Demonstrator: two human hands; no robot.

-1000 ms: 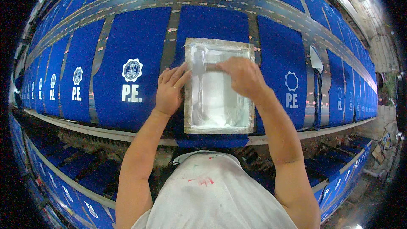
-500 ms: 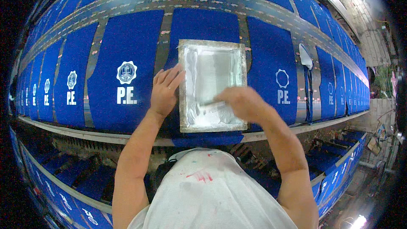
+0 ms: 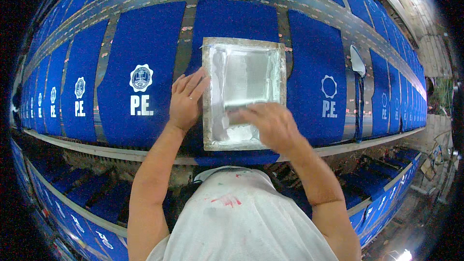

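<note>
A screen-printing frame point(image 3: 208, 92) with a worn, pale rim lies over a blue fabric panel point(image 3: 237, 17) in front of me. White ink point(image 3: 220, 79) coats the inner edges of its mesh, with more pooled at the near end. My right hand point(image 3: 270, 121) is closed on a squeegee point(image 3: 237, 116) inside the frame, low on the mesh; fingers and motion blur hide much of the tool. At the frame's left rim rests my left hand point(image 3: 187, 99), its fingers stretched out and holding nothing.
Blue panels line the long table on both sides; those to the left bear a full white emblem point(image 3: 141, 78), those to the right only an outline and letters point(image 3: 329, 87). A white-tipped, dark-handled tool point(image 3: 357, 63) lies to the right. Another row of panels runs nearer me.
My right hand and the squeegee have shifted a little leftward across the mesh, and the squeegee is turned differently. My left hand stays at the rim. The whole view has shifted slightly.
</note>
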